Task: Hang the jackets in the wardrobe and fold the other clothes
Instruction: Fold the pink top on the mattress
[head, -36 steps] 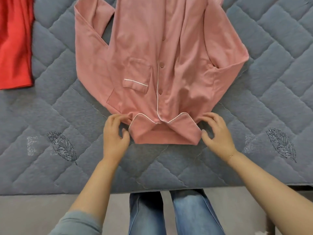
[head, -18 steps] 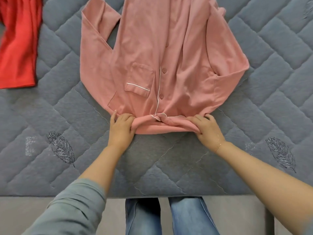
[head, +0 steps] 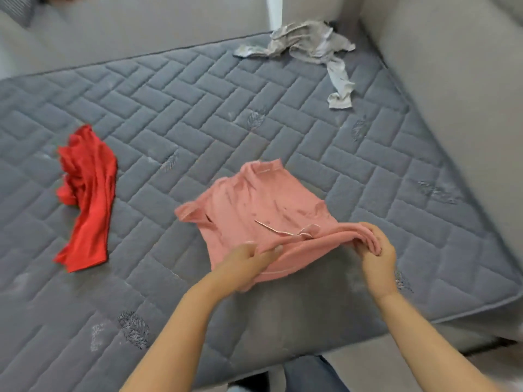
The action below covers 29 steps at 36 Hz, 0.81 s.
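Matt pink cloth shirt [head: 254, 205] on quilted, stitched grey fabric mattress [head: 198, 108]

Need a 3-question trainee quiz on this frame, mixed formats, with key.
1. True or false: the pink shirt lies flat and untouched on the mattress.
2. Multiple choice: which garment lies nearest the far corner of the mattress? A) the red garment B) the grey garment C) the pink shirt
3. Fill in: the left hand and the right hand both grip the near edge of the ____ shirt.

Key: 1 false, both hands lift its near edge off the mattress; 2 B; 3 pink.
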Tool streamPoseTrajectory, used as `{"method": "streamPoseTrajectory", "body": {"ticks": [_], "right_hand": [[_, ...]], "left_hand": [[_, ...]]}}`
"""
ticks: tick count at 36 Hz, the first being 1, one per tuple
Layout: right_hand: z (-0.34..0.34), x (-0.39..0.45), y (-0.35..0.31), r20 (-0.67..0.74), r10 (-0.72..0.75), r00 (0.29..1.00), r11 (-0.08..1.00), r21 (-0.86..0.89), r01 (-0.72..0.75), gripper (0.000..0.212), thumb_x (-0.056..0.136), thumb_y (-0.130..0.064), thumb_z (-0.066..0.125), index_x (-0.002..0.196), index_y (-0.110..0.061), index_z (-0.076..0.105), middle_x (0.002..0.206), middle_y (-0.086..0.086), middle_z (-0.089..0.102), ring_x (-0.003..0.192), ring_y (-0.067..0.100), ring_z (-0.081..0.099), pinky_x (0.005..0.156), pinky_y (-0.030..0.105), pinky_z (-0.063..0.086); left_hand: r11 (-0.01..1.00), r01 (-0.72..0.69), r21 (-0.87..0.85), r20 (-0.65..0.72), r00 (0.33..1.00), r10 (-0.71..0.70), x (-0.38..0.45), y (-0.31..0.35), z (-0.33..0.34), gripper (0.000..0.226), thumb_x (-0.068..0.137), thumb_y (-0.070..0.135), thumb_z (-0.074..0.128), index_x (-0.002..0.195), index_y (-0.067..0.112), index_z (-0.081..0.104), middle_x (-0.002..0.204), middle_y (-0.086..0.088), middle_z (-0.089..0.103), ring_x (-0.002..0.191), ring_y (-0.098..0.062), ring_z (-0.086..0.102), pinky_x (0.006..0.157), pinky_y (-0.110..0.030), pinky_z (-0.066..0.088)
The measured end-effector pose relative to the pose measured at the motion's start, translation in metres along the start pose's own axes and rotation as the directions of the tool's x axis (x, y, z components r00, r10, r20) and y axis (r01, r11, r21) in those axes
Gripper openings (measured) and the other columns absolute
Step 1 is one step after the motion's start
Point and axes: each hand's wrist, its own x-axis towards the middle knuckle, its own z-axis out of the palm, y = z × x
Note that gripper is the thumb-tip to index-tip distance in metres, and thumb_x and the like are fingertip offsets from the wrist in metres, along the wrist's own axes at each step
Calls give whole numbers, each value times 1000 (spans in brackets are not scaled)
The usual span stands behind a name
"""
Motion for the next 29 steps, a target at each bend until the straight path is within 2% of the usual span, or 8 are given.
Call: {"method": "streamPoseTrajectory", "body": {"ticks": [3, 8, 10, 13, 17, 22, 25, 29], "right_hand": [[-31, -4, -25, -206, 15, 979, 991, 136, 14, 35, 85, 22, 49, 100, -7, 62, 83, -13, 67, 77, -5, 60, 76, 13, 50], [-74, 24, -82, -311, -48, 949, 979, 173, 106, 40, 80, 18, 56, 87, -20, 66, 77, -19, 71, 74, -5, 62, 72, 13, 50], [-89, 42, -109, -319, -95, 943, 981, 133, 144, 37, 78, 19, 55, 91, -13, 68, 87, -8, 73, 82, 4, 63, 78, 19, 51], [-101, 69, -157, -292, -209, 933, 972, 46, 232, 34, 77, 17, 55, 100, -4, 68, 107, 21, 67, 96, 22, 62, 92, 38, 50], [-83, 96, -224, -178, -348, 920, 933, 30, 359, 29, 75, 13, 56, 98, -2, 66, 104, 19, 65, 95, 23, 61, 93, 39, 48], [-12, 118, -287, 4, -490, 872, 872, -18, 490, 26, 75, 16, 56, 96, 4, 66, 100, 23, 67, 93, 24, 60, 91, 40, 48], [53, 124, -312, 214, -547, 809, 811, -104, 576, 31, 73, 15, 56, 92, -7, 67, 96, 10, 68, 92, 19, 60, 88, 26, 46], [167, 113, -307, 580, -428, 693, 764, -178, 620, 28, 67, 11, 60, 92, 1, 69, 89, 8, 65, 85, 18, 58, 79, 33, 47]], "left_hand": [[999, 16, -34, 120, 993, -12, -12, 48, 17, 47, 73, 68, 59, 88, 24, 67, 73, 14, 66, 69, -7, 58, 66, -24, 41], [993, -96, -66, 183, 977, 107, -30, 123, 42, 27, 96, 49, 51, 119, 40, 62, 103, 40, 61, 92, 24, 55, 80, -1, 42], [982, -116, -147, 177, 974, 142, -35, 147, 50, 34, 100, 42, 47, 131, 36, 57, 121, 24, 63, 112, 9, 57, 99, -13, 43], [912, -67, -406, 210, 964, 164, -39, 172, 57, 33, 99, 39, 48, 130, 32, 59, 123, 0, 68, 114, -22, 64, 98, -35, 51], [766, -62, -640, 161, 964, 212, -48, 193, 52, 25, 98, 41, 50, 117, 42, 66, 120, 2, 69, 107, -17, 67, 84, -31, 56], [589, -67, -806, 68, 976, 205, -65, 189, 26, 23, 95, 41, 53, 100, 42, 75, 118, 1, 70, 106, -17, 68, 81, -34, 59], [427, -139, -894, -53, 977, 207, -76, 168, 3, 25, 90, 38, 54, 104, 36, 75, 121, 1, 69, 111, -17, 66, 90, -37, 56], [299, -265, -917, -254, 964, 75, -83, 104, -29, 29, 96, 40, 49, 122, 40, 61, 125, 8, 66, 115, -13, 63, 97, -39, 52]]}}
